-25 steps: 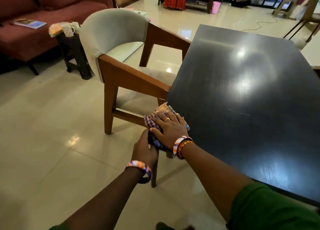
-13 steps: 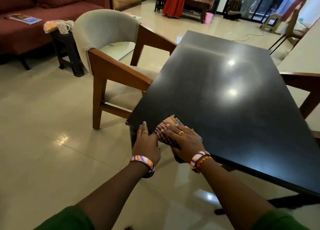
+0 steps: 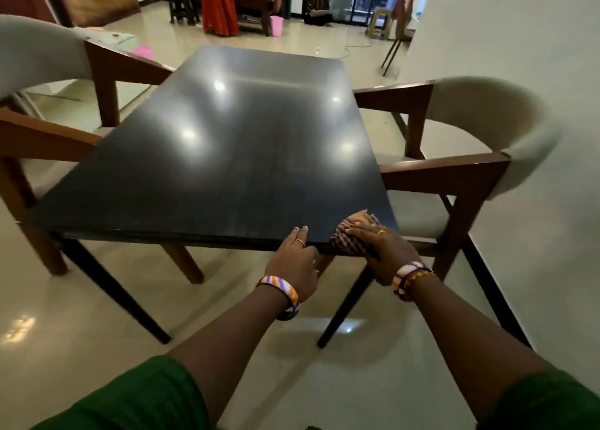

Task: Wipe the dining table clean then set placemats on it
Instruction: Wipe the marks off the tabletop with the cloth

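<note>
Dining table [image 3: 227,157]: rectangular, black glossy top with several light reflections, on dark slanted legs, fills centre of frame. Cloth [image 3: 349,235]: purple-and-white check with a tan patch, bunched. It sits at the table's near right corner, right of frame centre, hanging over the near edge, flattened under the right hand [image 3: 386,254].

Glossy dark dining table [image 3: 227,157], woven checked cloth [image 3: 349,239].
Polished top mirroring lamp spots; soft crumpled weave at lower right; smooth brown wood on armchair [image 3: 444,173] at right, matt pale upholstery; shiny cream floor tiles [image 3: 81,316].
</note>
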Action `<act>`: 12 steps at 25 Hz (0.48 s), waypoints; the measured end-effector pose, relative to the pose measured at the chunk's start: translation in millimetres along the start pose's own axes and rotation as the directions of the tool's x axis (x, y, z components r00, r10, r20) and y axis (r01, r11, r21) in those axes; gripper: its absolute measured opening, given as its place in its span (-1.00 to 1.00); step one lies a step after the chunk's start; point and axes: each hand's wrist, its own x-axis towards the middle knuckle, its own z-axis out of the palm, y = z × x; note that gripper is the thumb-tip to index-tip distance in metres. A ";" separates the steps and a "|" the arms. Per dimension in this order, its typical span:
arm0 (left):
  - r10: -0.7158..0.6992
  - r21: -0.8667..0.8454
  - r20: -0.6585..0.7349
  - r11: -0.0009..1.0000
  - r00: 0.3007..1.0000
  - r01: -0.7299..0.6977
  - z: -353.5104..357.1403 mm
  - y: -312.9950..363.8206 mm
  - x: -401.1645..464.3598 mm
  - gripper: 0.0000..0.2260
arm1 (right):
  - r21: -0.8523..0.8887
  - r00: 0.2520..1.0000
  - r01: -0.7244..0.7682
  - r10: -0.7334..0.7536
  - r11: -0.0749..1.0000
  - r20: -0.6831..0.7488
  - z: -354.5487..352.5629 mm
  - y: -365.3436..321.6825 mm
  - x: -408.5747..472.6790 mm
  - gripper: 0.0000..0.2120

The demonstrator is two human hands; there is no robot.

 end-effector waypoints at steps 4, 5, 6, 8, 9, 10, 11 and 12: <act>0.040 0.031 -0.002 0.999 0.999 -0.040 20.2 51.5 29.4 -0.71 | 0.031 0.997 0.033 -0.036 0.999 0.074 -9.5 38.9 -2.1 -0.38; 0.021 0.040 -0.030 0.999 0.999 -0.020 25.0 59.2 40.4 -0.71 | 0.068 0.993 0.055 -0.062 0.996 0.101 -12.3 47.8 -1.0 -0.38; -0.015 0.037 -0.063 0.999 0.998 0.017 29.1 63.5 51.6 -0.71 | 0.103 0.986 0.079 -0.093 0.992 0.136 -15.3 54.4 0.5 -0.38; -0.117 -0.011 -0.125 0.993 0.985 0.117 38.0 69.4 77.7 -0.72 | 0.138 0.966 0.145 -0.170 0.980 0.195 -22.3 66.8 6.0 -0.37; -0.168 -0.046 -0.148 0.986 0.975 0.163 43.0 72.8 93.6 -0.73 | 0.149 0.950 0.188 -0.218 0.971 0.221 -24.2 73.3 10.2 -0.36; -0.217 -0.091 -0.158 0.975 0.963 0.204 46.7 77.0 110.2 -0.76 | 0.170 0.930 0.229 -0.267 0.958 0.251 -28.1 78.4 14.0 -0.35; -0.257 -0.137 -0.157 0.962 0.954 0.236 49.9 82.0 128.0 -0.78 | 0.199 0.908 0.257 -0.307 0.946 0.285 -30.3 84.4 19.1 -0.35; -0.286 -0.174 -0.153 0.950 0.946 0.259 52.3 88.0 146.5 -0.79 | 0.232 0.882 0.271 -0.337 0.934 0.329 -34.7 91.5 25.1 -0.36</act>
